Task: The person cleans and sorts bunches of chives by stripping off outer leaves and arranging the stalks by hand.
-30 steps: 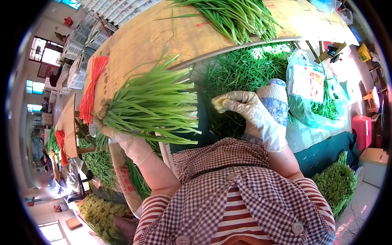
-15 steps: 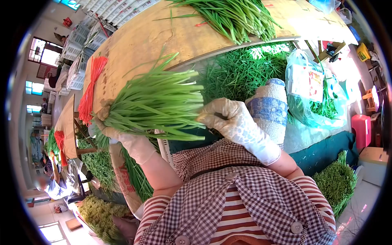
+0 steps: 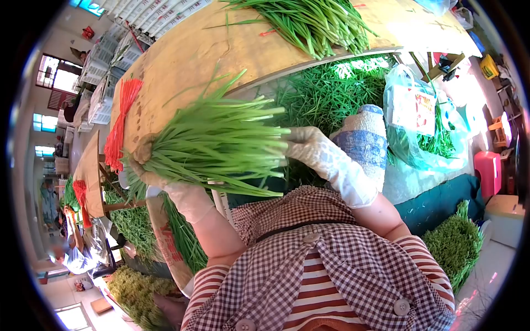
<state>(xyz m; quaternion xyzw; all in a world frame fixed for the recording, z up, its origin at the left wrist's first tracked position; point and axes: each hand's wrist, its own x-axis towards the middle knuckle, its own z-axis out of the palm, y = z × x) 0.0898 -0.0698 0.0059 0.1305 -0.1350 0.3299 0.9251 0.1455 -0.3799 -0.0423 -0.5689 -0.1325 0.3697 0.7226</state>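
Note:
A loose bunch of green chives [image 3: 215,146] lies sideways in front of my body, its pale cut ends to the right and slightly blurred. My gloved left hand [image 3: 146,160] is closed around the bunch at its left end, with thumb and fingers wrapped round it. At the right end, my gloved right hand [image 3: 309,144] has its fingers closed on some stem ends; the fingertips are partly hidden among the stems. A blue and white towel-like cuff [image 3: 361,143] is beside my right forearm.
On the wooden table [image 3: 182,66] lie a pile of chives [image 3: 314,27] and red ties [image 3: 122,121]. Below its edge are loose green leaves [image 3: 337,88] and a clear plastic bag [image 3: 414,116]. Another bundle [image 3: 455,248] stands lower right. A person [image 3: 74,243] is at far left.
My right hand has shifted slightly right and up, and the stem ends have spread out to the right with it. My left hand keeps its grip in nearly the same place.

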